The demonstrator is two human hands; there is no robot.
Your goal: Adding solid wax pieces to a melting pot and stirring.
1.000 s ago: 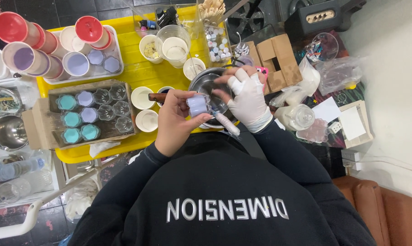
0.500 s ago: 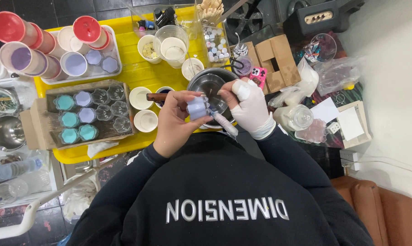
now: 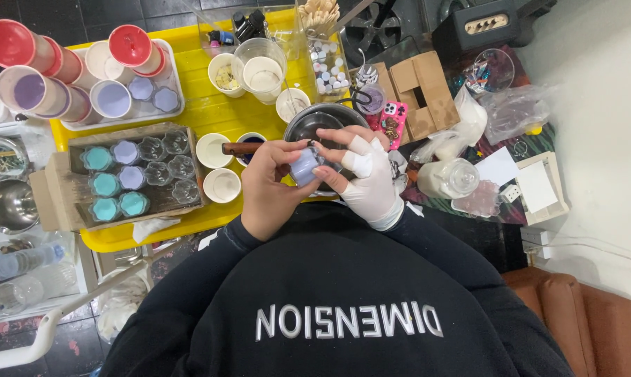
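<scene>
Holding a small lilac piece [image 3: 305,166] up between both hands, the person works just above a dark metal bowl [image 3: 315,124] near the right edge of the yellow surface [image 3: 211,105]. The likeliest mishap, as I judge it, is a slip: the piece is pinched only at its sides, so a twist or a loosened grip could drop it into the bowl or onto the cluttered surface, where it might chip or deform. A second risk is a knock, since small white cups [image 3: 222,185] stand just beside the left wrist and a brown-handled tool [image 3: 240,148] lies across a cup touching or nearly touching the left hand; a sideways elbow move could tip them. The left hand [image 3: 266,188], bare, is curled nearly closed, thumb and fingers wrapped round the left side of the lilac piece. The right hand [image 3: 367,178], in a white glove, is partly closed, its fingertips resting on the top and right side of the same piece, with the index finger stretched over it. Further left, a cardboard tray [image 3: 64,199] carries clear moulds, some filled teal and lilac, well apart from the hands. A pink phone [image 3: 392,120] lies beyond the bowl, near a folded cardboard box [image 3: 416,87].
</scene>
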